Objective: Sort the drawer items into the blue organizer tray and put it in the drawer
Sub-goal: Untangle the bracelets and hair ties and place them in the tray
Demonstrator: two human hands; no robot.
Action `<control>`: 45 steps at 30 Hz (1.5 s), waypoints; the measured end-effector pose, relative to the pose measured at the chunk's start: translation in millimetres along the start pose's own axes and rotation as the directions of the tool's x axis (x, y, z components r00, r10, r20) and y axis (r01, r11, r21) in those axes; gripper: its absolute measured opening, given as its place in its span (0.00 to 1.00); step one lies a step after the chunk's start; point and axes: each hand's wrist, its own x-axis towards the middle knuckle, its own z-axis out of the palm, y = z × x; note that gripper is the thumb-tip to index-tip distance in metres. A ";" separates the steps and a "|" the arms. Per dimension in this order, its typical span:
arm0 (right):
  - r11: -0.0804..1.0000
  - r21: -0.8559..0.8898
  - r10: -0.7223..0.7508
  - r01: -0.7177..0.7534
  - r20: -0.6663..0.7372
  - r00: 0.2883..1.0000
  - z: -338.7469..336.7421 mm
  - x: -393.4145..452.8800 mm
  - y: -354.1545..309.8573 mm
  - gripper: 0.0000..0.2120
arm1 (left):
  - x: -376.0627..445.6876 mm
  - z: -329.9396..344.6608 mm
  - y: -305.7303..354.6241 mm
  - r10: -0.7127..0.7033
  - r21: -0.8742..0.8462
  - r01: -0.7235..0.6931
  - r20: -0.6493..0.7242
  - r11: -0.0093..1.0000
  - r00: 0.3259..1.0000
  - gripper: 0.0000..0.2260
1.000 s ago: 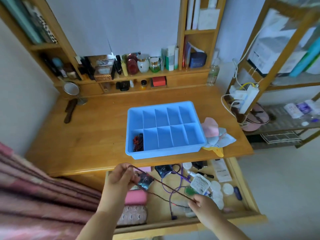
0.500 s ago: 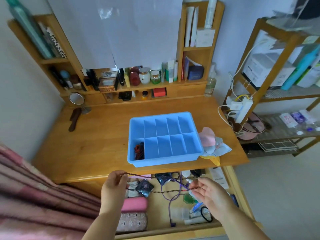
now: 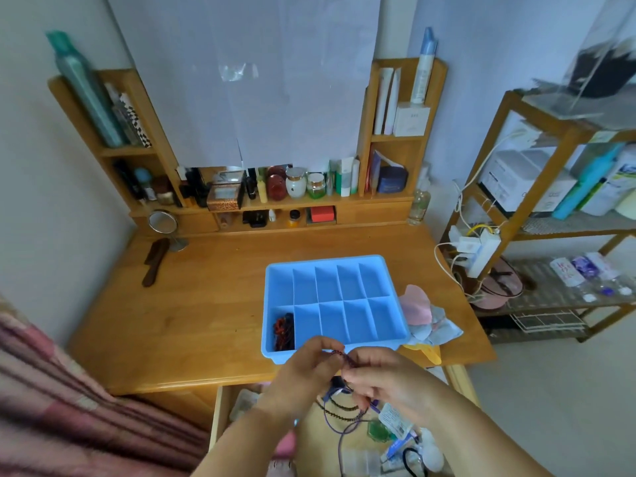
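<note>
The blue organizer tray (image 3: pixel 395 335) stands on the wooden desk, its near-left compartment holding a dark red and black bundle (image 3: pixel 284 330). Just in front of its near rim my left hand (image 3: pixel 303 370) and my right hand (image 3: pixel 382 376) meet, both pinching a dark beaded string (image 3: pixel 339 354) whose loops hang down (image 3: pixel 339 409) over the open drawer (image 3: pixel 216 418). The drawer holds tubes, a purple cord, a green item and small white pieces, partly hidden by my arms.
Pink and pale cloth pieces (image 3: pixel 421 313) lie right of the tray. A dark comb (image 3: pixel 153 266) and a small mirror (image 3: pixel 163 223) sit at the desk's far left. Cosmetics fill the back shelf. A power strip (image 3: pixel 476 251) hangs on the right rack. A striped blanket (image 3: pixel 51 407) is left.
My hands have come together and risen toward the tray's near edge, gathering the beaded string that was stretched between them. The view has tilted upward.
</note>
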 end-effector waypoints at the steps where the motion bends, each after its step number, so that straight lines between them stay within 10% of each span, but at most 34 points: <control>1: 1.000 0.010 0.000 0.000 -0.004 1.000 -1.9 0.2 -3.2 0.05 | 0.8 -5.1 -1.6 -0.033 -0.004 0.034 0.079 0.999 0.996 0.05; 8: 0.997 -0.044 0.049 -0.058 -0.183 0.982 -9.3 8.2 -6.6 0.08 | 18.9 -34.2 -32.7 -0.205 -0.138 0.179 -0.210 0.974 0.956 0.10; 14: 0.915 0.403 0.115 0.025 -0.320 0.941 -8.9 17.1 -0.2 0.10 | 19.3 -37.0 -51.3 -0.273 -0.184 0.224 -0.314 0.957 0.909 0.14; 18: 0.742 0.659 0.155 0.127 -0.352 0.923 -9.4 17.9 -3.9 0.07 | 17.4 -43.8 -52.7 -0.543 -0.833 0.133 -0.221 0.538 0.810 0.03; 21: 0.655 0.742 0.190 0.145 -0.347 0.918 0.1 21.8 -1.7 0.06 | 17.5 -39.7 -52.1 -0.567 -0.955 -0.030 -0.201 0.296 0.799 0.11; 29: 0.591 0.775 0.149 0.223 -0.376 0.915 11.7 25.1 -1.2 0.07 | 9.0 -56.8 -41.0 -0.625 -0.908 -0.043 -0.320 0.416 0.712 0.14; 32: 0.575 0.777 0.094 0.256 -0.373 0.923 17.6 25.5 -2.5 0.06 | 4.6 -62.2 -52.8 -0.491 -0.580 0.137 -0.514 0.803 0.703 0.20; 34: 0.571 0.775 0.045 0.272 -0.360 0.932 17.4 27.2 -3.5 0.08 | 3.8 -65.3 -60.2 -0.158 0.068 0.265 -0.650 0.962 0.743 0.19; 36: 0.605 0.751 0.025 0.264 -0.350 0.937 13.9 28.3 -2.5 0.14 | 2.0 -71.4 -62.2 0.082 0.471 0.268 -0.599 0.841 0.796 0.13; 40: 0.679 0.716 0.047 0.165 -0.266 0.963 16.7 28.7 -7.4 0.08 | 5.0 -82.6 -58.3 0.255 0.673 0.159 -0.473 0.723 0.843 0.07; 42: 0.718 0.684 0.049 0.128 -0.233 0.971 19.9 29.6 -11.3 0.09 | 6.3 -82.1 -46.4 0.381 0.710 -0.011 -0.364 0.704 0.850 0.08; 45: 0.734 0.664 0.006 0.144 -0.217 0.976 28.3 33.7 -18.5 0.13 | 6.0 -68.4 -23.7 0.625 0.825 -0.375 0.035 0.422 0.780 0.05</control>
